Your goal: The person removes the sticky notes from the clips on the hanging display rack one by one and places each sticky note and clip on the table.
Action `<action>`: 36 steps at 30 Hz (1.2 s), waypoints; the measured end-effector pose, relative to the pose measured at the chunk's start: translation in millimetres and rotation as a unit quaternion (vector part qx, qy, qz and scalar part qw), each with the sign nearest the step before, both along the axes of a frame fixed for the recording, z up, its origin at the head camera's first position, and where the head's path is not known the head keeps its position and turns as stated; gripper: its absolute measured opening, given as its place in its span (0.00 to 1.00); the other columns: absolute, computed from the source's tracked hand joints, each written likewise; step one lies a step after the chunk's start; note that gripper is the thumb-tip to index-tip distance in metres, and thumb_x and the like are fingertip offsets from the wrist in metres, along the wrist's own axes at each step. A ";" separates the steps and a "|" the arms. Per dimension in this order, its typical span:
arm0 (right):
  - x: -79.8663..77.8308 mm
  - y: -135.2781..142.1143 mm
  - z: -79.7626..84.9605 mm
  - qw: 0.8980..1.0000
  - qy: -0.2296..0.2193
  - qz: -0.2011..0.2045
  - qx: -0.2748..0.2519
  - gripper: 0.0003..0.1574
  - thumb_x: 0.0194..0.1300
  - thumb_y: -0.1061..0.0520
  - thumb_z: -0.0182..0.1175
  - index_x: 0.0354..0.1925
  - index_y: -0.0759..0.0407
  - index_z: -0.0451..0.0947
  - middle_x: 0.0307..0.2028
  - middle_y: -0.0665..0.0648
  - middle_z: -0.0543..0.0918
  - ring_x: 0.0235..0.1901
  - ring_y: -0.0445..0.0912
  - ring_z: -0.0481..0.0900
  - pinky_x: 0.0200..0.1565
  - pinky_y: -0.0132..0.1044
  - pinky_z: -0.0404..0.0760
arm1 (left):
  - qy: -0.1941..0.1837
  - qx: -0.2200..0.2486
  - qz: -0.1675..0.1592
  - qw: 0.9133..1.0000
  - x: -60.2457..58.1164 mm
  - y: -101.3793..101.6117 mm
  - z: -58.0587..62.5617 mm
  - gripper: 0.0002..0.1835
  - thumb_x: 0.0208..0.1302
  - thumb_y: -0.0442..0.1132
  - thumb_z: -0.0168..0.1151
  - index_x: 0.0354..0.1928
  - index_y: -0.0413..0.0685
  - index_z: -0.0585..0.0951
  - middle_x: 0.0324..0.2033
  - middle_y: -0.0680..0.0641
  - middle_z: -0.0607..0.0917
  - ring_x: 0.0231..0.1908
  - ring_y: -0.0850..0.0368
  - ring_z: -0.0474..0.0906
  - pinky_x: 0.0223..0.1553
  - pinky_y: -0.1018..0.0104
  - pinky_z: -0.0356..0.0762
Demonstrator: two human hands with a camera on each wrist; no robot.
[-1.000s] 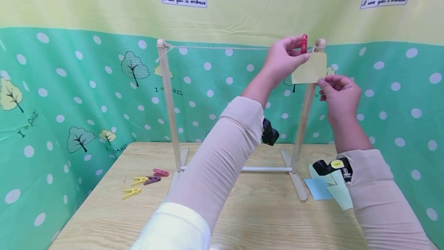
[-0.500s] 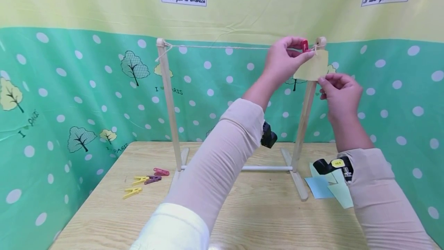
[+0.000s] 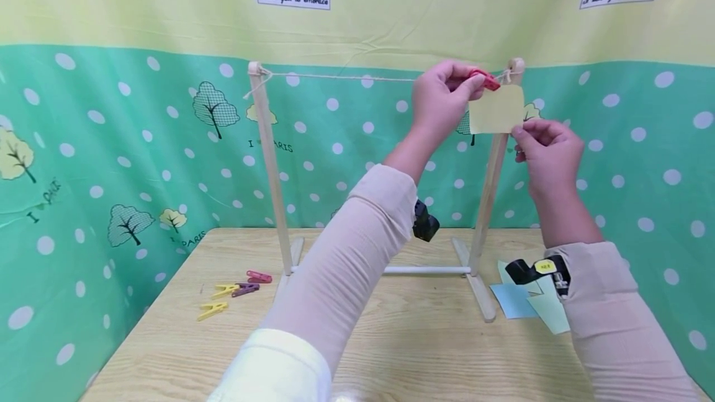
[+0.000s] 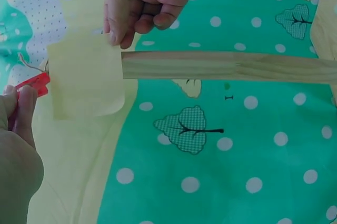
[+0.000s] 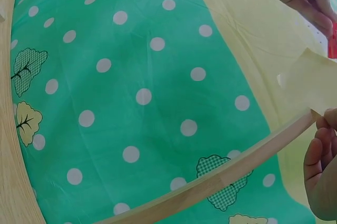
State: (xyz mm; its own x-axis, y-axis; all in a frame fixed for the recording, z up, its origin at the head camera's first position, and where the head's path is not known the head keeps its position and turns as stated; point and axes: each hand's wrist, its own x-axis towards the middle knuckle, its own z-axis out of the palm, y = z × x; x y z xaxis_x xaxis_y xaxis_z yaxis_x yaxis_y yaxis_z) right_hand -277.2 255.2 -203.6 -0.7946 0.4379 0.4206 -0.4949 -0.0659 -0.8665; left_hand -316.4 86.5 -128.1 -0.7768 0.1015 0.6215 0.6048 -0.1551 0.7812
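My left hand (image 3: 443,97) pinches a red clothespin (image 3: 485,79) near the right end of the string (image 3: 357,77). The clothespin slants, its tip right at the top edge of a pale yellow sheet of paper (image 3: 496,110). In the left wrist view, that red tip overlaps the sheet's edge. Between thumb and fingers, my right hand (image 3: 551,157) holds the lower right corner of the sheet, which hangs in front of the right wooden post (image 3: 487,197). The right wrist view shows the sheet (image 5: 310,79) partly, with its corner bent.
A left wooden post (image 3: 271,166) and a white crossbar (image 3: 427,270) complete the rack on the wooden table (image 3: 424,352). Several clothespins, among them a yellow one (image 3: 213,311), lie at left. Blue paper (image 3: 512,301) and pale green paper (image 3: 550,312) lie at right.
The red clothespin has turned from upright to slanting down to the right. My left hand has shifted slightly left. The yellow sheet bowed half a second ago and now looks flatter.
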 end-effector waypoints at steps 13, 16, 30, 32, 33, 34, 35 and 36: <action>-2.5 -1.3 -8.2 1.000 0.004 -0.002 0.002 0.13 0.53 0.57 0.74 0.35 0.61 0.83 0.29 0.52 0.82 0.24 0.42 0.77 0.25 0.25 0.80 | -0.006 0.139 -0.061 0.988 -5.1 -20.5 -13.1 0.09 0.57 0.25 0.67 0.39 0.26 0.81 0.33 0.38 0.86 0.29 0.54 0.86 0.38 0.63 0.85; -2.3 -2.5 -9.7 1.000 0.008 -0.003 0.002 0.13 0.53 0.57 0.74 0.35 0.62 0.83 0.28 0.52 0.82 0.24 0.42 0.78 0.25 0.25 0.80 | -0.006 0.138 -0.070 0.988 -5.0 -24.2 -15.6 0.09 0.57 0.25 0.67 0.39 0.26 0.81 0.33 0.37 0.86 0.30 0.54 0.86 0.38 0.62 0.85; 3.2 -5.0 -18.2 1.000 0.010 -0.001 -0.003 0.11 0.54 0.59 0.73 0.35 0.63 0.84 0.27 0.52 0.83 0.23 0.42 0.78 0.25 0.26 0.80 | 0.021 0.138 -0.106 0.985 8.5 -39.5 -27.6 0.10 0.57 0.23 0.66 0.41 0.24 0.81 0.36 0.35 0.86 0.32 0.49 0.87 0.40 0.58 0.85; 3.4 -5.0 -19.7 1.000 0.001 0.000 0.000 0.11 0.55 0.59 0.73 0.36 0.62 0.84 0.28 0.52 0.83 0.23 0.42 0.77 0.26 0.26 0.80 | 0.031 0.131 -0.112 0.984 10.5 -42.4 -30.0 0.10 0.57 0.23 0.66 0.41 0.23 0.81 0.36 0.35 0.86 0.32 0.49 0.87 0.41 0.58 0.85; 3.8 -5.1 -20.5 1.000 -0.005 0.000 0.003 0.11 0.55 0.58 0.73 0.36 0.62 0.84 0.28 0.52 0.83 0.24 0.42 0.77 0.26 0.25 0.80 | 0.034 0.128 -0.115 0.985 11.1 -43.5 -31.3 0.10 0.57 0.23 0.66 0.41 0.24 0.81 0.36 0.36 0.86 0.32 0.49 0.87 0.41 0.58 0.85; 4.2 -5.2 -21.2 1.000 -0.008 0.000 0.004 0.11 0.55 0.58 0.73 0.36 0.61 0.84 0.28 0.52 0.83 0.24 0.42 0.77 0.26 0.25 0.80 | 0.035 0.126 -0.117 0.984 11.8 -44.5 -32.4 0.10 0.57 0.23 0.66 0.41 0.24 0.81 0.36 0.36 0.86 0.32 0.49 0.87 0.41 0.57 0.85; 4.7 -5.5 -21.9 1.000 -0.011 -0.001 0.004 0.12 0.55 0.57 0.73 0.36 0.61 0.84 0.29 0.52 0.83 0.24 0.42 0.77 0.26 0.25 0.80 | 0.038 0.124 -0.118 0.985 12.6 -45.4 -33.4 0.10 0.58 0.23 0.65 0.41 0.23 0.81 0.36 0.35 0.86 0.33 0.49 0.87 0.41 0.57 0.85; 5.3 -5.8 -22.5 1.000 -0.014 0.000 0.005 0.12 0.55 0.57 0.73 0.36 0.61 0.84 0.29 0.52 0.83 0.24 0.42 0.77 0.26 0.25 0.80 | 0.038 0.122 -0.118 0.985 13.2 -46.3 -34.5 0.10 0.58 0.23 0.65 0.41 0.23 0.81 0.36 0.35 0.86 0.33 0.49 0.87 0.41 0.57 0.85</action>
